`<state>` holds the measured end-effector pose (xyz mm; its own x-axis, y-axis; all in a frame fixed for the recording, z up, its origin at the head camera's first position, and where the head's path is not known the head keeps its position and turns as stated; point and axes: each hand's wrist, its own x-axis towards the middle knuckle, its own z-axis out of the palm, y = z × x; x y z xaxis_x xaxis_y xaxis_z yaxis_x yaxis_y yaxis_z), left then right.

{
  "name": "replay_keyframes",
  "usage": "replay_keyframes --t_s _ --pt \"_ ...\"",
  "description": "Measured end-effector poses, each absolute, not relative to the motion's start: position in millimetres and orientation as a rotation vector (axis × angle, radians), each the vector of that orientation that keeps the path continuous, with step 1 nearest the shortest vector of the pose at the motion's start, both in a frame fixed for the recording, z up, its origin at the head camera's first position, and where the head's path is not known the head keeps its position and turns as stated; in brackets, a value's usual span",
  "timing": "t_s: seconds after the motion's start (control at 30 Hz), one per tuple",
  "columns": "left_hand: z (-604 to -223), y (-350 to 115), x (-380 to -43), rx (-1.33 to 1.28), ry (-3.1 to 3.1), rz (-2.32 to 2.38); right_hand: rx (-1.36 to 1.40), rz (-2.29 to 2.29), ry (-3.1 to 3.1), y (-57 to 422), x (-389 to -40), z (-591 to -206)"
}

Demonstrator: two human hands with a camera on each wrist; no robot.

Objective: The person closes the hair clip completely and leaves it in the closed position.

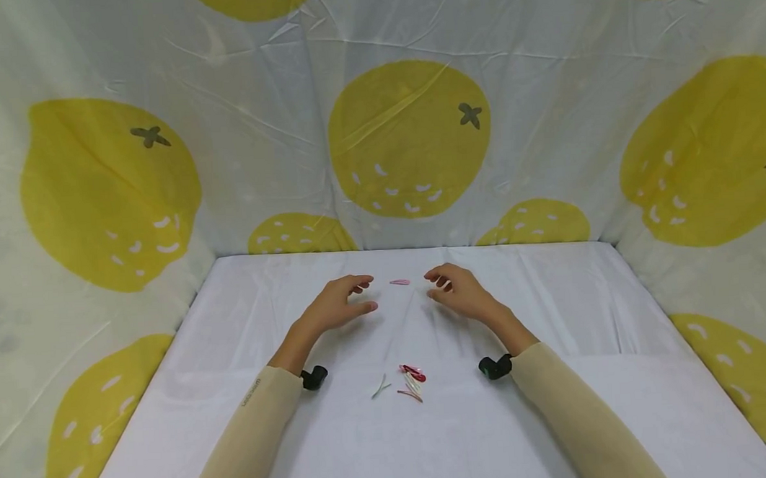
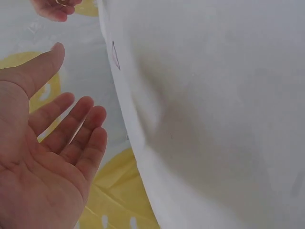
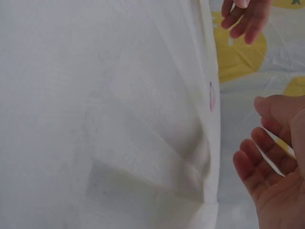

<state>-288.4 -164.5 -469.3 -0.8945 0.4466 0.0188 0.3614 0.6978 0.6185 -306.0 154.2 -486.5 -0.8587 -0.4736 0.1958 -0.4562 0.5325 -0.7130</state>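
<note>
Left hand (image 1: 341, 303) and right hand (image 1: 462, 292) are released, relaxed. Pink hair clip (image 1: 400, 282) lies between them on the bench (image 1: 368, 449). Other clips (image 1: 414, 373), grouped nearer, show in head view only.

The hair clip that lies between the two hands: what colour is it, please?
The hair clip is pink; it shows best in the head view.

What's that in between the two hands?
A small pink clip lies on the white cloth between the left hand and right hand, touching neither. The head view shows it.
</note>
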Motion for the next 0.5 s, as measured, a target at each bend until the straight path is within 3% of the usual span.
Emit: replay_keyframes --t_s 0.5 --pt "-455 -173 -248 0.709 2.807 0.976 -0.921 -1.157 2.744 162 -275 -474"
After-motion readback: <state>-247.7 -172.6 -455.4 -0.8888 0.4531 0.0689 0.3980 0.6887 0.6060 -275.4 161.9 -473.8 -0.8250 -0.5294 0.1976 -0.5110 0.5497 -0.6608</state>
